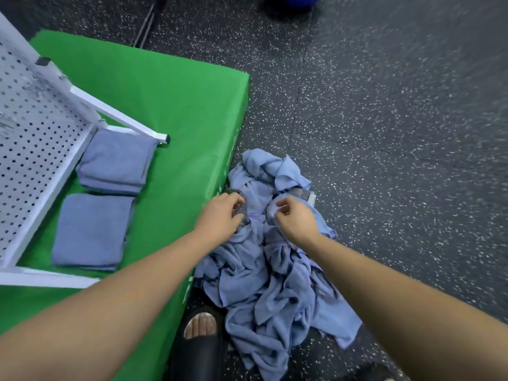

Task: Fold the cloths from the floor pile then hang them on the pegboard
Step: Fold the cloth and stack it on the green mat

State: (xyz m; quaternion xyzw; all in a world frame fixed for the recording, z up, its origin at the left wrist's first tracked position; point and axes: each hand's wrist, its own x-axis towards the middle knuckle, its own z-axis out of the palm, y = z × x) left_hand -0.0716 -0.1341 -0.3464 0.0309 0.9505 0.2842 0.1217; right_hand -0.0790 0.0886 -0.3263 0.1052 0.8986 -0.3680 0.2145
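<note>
Fingers (237,200) of left hand (220,218) and right hand (295,220) pinch cloth pile (264,284); green mat (178,119), pegboard (33,127), folded cloths (93,229) alongside.

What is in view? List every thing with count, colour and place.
cloth pile: one, blue, on floor right of mat.
folded cloths: two, blue, on mat beside pegboard.
grey ribbed cloth: two patches, grey, within pile.
pegboard: one, white, on mat, left.
mat: one, green, left.
floor: dark, speckled.
round thing: one, blue, top edge.
sandal: one, black, bottom, on foot.
left hand: one, grips grey ribbed cloth.
right hand: one, pinches cloth pile.
</note>
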